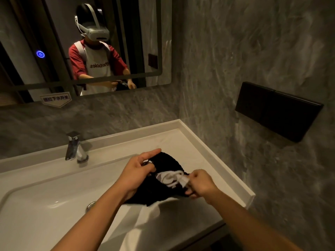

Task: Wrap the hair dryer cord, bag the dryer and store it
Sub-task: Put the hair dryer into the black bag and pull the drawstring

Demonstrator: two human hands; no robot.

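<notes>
A black cloth bag (159,189) with a white printed mark hangs just above the white counter, held between both hands. My left hand (137,173) grips the bag's top edge on the left, index finger stretched out over it. My right hand (199,183) pinches the bag's right edge beside a white tag or drawstring (183,180). The hair dryer and its cord are hidden; I cannot tell whether they are inside the bag.
A white washbasin (45,196) with a drain (90,205) lies below left, and a chrome tap (74,147) stands behind it. The counter's raised rim (217,160) meets grey marble walls. A black box (277,111) is mounted on the right wall. A mirror (81,42) hangs above.
</notes>
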